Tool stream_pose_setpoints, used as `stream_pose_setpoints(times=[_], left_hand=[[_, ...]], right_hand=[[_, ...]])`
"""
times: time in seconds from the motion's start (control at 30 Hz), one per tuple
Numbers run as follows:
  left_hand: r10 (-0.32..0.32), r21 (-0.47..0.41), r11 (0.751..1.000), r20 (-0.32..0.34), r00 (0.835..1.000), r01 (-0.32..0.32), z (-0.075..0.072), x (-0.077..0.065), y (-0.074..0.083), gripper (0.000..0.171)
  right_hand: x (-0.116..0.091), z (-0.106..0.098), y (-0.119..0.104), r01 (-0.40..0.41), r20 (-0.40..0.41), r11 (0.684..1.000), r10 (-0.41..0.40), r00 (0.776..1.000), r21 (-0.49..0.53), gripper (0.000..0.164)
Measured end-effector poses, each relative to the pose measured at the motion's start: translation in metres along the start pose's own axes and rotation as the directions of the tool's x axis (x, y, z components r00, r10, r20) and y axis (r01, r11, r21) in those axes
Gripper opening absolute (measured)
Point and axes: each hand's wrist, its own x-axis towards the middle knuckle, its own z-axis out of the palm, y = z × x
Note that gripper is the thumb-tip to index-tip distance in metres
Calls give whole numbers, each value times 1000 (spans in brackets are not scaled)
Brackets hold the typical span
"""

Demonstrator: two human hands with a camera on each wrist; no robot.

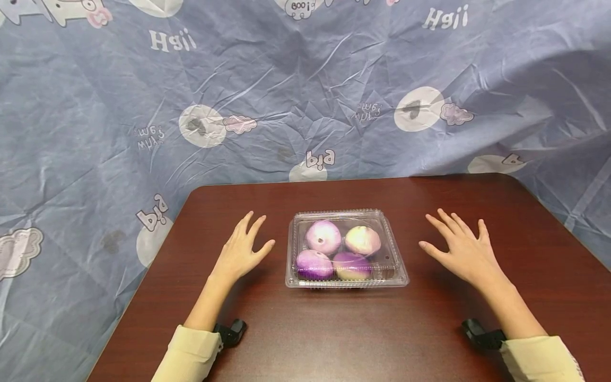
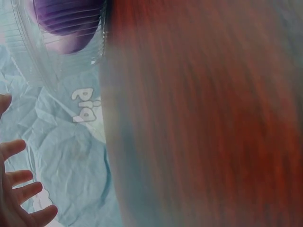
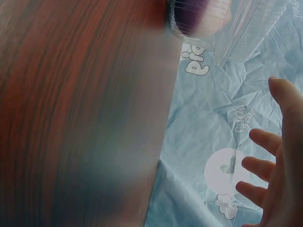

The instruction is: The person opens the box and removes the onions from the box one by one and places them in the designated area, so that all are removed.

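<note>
A clear plastic clamshell box (image 1: 346, 216) sits with its lid down in the middle of the table. Through the lid show several round purple-and-white vegetables (image 1: 323, 237) that look like turnips, one of them a paler cream (image 1: 363, 241). To the left of the box my left hand (image 1: 239, 252) hovers with fingers spread, apart from it. On the other side my right hand (image 1: 465, 252) is likewise spread and holds nothing. Each wrist view shows a corner of the box (image 2: 71, 66) near the top, with the hand's fingers (image 3: 262, 142) away from it.
The dark reddish-brown wooden table (image 1: 329, 329) has rounded far corners. Behind it hangs a wrinkled blue-grey printed cloth (image 1: 286, 79). A black wrist camera mount (image 1: 231, 333) is strapped at the left sleeve, and another mount (image 1: 483, 335) at the right.
</note>
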Motion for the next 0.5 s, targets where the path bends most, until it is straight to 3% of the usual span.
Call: stream_pose_setpoints(times=[0.5], left_hand=[[-48,-89,995,-22,999,46,3,-1,7,54]], right_hand=[[0,2,-19,59,-116,998,-56,992,28,57]])
